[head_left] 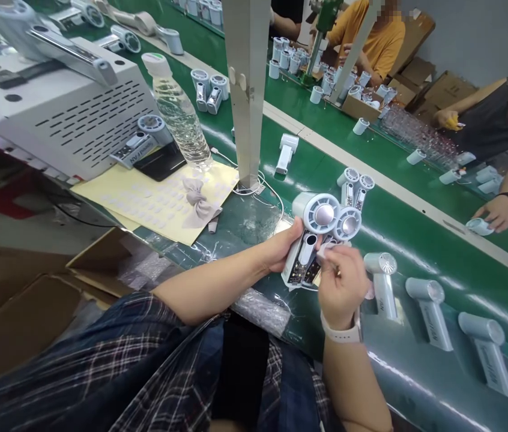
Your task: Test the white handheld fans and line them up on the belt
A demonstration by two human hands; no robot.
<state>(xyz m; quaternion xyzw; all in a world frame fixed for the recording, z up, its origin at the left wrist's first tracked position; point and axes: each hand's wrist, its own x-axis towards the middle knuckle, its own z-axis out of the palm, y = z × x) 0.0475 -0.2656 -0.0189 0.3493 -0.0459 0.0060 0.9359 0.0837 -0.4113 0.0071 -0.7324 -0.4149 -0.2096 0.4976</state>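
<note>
At the bottom, plaid clothing (146, 372) covers the person's lap. Just beyond, the left hand (286, 247) is closed around the side of a pale blue handheld fan (321, 214), its round head up and circuit board showing in its open handle. A second fan (347, 224) sits against it. The right hand (343, 282) has its fingertips pinched together at the handles; whether they hold anything is too small to tell. On the green surface (308, 147), three closed fans (432, 315) lie to the right. To the left are a yellow sheet (146, 204) with a grey bow (199, 203), a clear bottle (179, 114) and a white machine (87, 102). Farther off, other people work near many fan parts (287, 57) and cardboard boxes (445, 93).
</note>
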